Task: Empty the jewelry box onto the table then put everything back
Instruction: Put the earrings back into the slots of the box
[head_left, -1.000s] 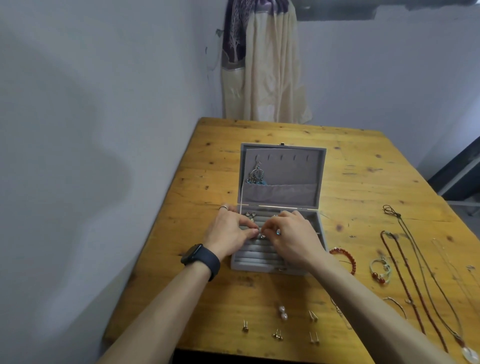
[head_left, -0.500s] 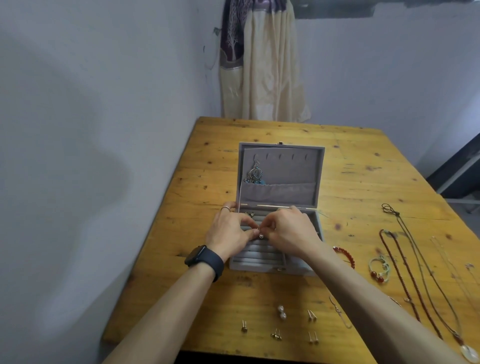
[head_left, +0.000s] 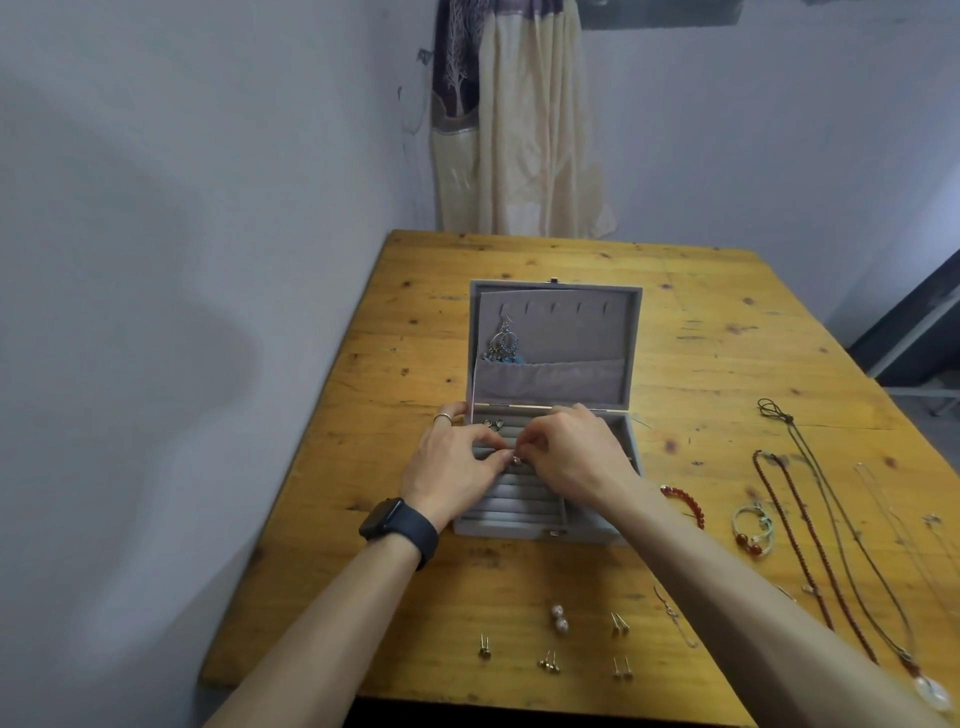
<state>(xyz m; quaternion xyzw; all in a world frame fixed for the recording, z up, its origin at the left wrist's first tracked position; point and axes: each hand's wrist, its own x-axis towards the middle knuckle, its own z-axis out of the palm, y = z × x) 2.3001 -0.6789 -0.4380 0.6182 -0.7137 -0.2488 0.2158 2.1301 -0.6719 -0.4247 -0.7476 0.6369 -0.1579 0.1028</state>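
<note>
Meeting fingertip to fingertip, your left hand (head_left: 453, 470) and right hand (head_left: 574, 457) pinch a small jewelry piece (head_left: 516, 459) between them over the ring rolls (head_left: 519, 500) of the open jewelry box (head_left: 556, 338), at the middle of the tabletop (head_left: 519, 260); necklaces (head_left: 774, 411) lie well apart at right.

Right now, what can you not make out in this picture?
Head view only.
Small item between left hand and right hand: too small, fingertips cover it; which hand pinches it is unclear.
Jewelry box, right compartments: under the right hand.
Red bracelet: partly behind the right forearm.
</note>
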